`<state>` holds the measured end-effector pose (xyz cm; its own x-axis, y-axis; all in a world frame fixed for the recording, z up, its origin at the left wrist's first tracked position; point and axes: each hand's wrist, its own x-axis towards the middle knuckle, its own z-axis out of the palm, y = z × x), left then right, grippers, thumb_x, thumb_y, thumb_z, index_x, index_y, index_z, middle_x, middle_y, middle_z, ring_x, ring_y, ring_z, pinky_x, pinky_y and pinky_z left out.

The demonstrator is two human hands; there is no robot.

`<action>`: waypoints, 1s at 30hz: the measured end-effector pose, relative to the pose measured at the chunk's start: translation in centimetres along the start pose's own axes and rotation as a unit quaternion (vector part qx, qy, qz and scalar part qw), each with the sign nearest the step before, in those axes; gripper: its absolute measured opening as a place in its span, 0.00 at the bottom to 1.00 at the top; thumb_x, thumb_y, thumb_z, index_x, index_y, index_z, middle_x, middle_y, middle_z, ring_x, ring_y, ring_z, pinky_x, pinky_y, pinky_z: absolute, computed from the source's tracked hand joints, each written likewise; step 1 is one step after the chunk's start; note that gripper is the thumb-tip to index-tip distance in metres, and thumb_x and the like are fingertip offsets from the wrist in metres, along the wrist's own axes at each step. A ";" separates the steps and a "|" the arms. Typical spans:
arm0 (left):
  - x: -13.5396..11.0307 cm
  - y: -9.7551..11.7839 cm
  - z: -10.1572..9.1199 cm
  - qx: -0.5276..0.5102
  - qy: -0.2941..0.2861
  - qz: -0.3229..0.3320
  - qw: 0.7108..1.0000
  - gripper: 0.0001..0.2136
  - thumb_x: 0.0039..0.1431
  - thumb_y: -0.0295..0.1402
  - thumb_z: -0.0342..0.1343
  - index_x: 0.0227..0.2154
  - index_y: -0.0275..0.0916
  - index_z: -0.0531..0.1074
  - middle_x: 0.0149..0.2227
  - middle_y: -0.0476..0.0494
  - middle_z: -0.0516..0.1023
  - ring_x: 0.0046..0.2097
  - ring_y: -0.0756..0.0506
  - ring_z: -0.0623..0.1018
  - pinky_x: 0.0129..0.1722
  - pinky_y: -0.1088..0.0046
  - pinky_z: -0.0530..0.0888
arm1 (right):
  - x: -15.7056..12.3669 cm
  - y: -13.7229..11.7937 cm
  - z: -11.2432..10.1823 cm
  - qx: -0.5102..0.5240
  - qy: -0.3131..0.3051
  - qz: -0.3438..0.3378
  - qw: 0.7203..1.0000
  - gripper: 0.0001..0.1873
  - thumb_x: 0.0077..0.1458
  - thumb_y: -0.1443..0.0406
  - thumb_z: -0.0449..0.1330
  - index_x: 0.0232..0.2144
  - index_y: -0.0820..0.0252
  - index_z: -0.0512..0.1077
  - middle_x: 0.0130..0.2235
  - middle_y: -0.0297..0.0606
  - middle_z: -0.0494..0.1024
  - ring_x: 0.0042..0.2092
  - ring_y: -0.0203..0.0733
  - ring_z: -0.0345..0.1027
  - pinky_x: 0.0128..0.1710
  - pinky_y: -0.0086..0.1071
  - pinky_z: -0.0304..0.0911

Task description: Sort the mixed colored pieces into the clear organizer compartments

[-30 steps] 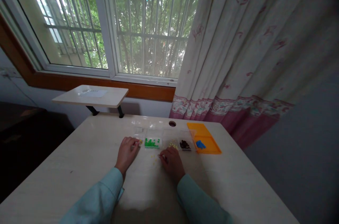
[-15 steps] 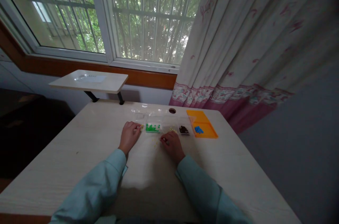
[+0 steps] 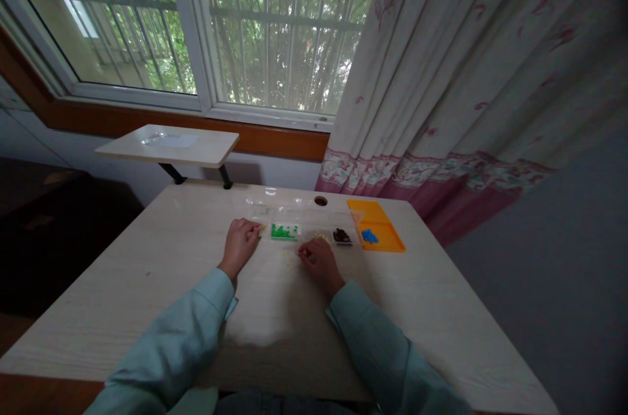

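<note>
A clear plastic compartment box [image 3: 300, 215] lies across the far part of the table. Its compartments hold small green pieces [image 3: 283, 232], dark brown pieces [image 3: 342, 235] and pale yellow pieces [image 3: 321, 235]. My left hand [image 3: 240, 243] is at the box's left end, its fingers pinched beside some yellow bits; what they hold is too small to make out. In front of the pale yellow compartment, my right hand [image 3: 318, 260] has thumb and fingers pressed together, their contents also unclear. Loose yellow bits [image 3: 288, 259] lie on the table between both hands.
An orange tray [image 3: 377, 222] with blue pieces [image 3: 369, 236] sits right of the box. Behind the box is a round cable hole [image 3: 320, 201]. A small raised shelf [image 3: 171, 144] stands at the table's [image 3: 275, 317] back left, below the window. A curtain hangs at right.
The camera view has shifted slightly, so the table and box appear a little higher. Both hands stay in nearly the same places, with fingers still pinched.
</note>
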<state>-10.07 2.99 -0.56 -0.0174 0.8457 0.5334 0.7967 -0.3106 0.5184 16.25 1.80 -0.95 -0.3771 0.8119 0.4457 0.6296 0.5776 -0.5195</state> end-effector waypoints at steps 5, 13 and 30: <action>-0.2 0.0 0.1 0.018 -0.020 0.014 1.000 0.13 0.63 0.37 0.49 0.38 0.40 0.78 0.32 0.41 0.75 0.38 0.42 0.70 0.42 0.64 0.66 | 0.1 0.0 0.0 0.000 -0.011 -0.003 1.000 0.04 0.55 0.66 0.59 0.31 0.59 0.74 0.29 0.35 0.73 0.36 0.40 0.64 0.42 0.33 0.56; -0.3 0.4 -0.2 0.039 -0.028 0.027 0.999 0.13 0.63 0.36 0.48 0.39 0.41 0.78 0.32 0.41 0.74 0.39 0.43 0.69 0.42 0.64 0.65 | 0.1 -0.1 0.1 0.010 -0.007 -0.002 1.000 0.05 0.56 0.65 0.60 0.29 0.58 0.74 0.28 0.34 0.72 0.34 0.39 0.64 0.42 0.33 0.57; -1.0 3.9 -0.9 0.027 -0.108 0.152 0.982 0.13 0.65 0.36 0.47 0.43 0.43 0.77 0.35 0.40 0.73 0.41 0.43 0.70 0.44 0.63 0.67 | 0.2 -0.6 -0.2 0.089 0.044 0.021 0.995 0.08 0.58 0.62 0.58 0.30 0.58 0.74 0.27 0.35 0.71 0.35 0.40 0.64 0.42 0.35 0.58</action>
<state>-7.43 0.51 1.52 0.3499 0.7916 0.5009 0.7762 -0.5443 0.3181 15.93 1.63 -0.42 -0.2868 0.8297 0.4789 0.5106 0.5554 -0.6564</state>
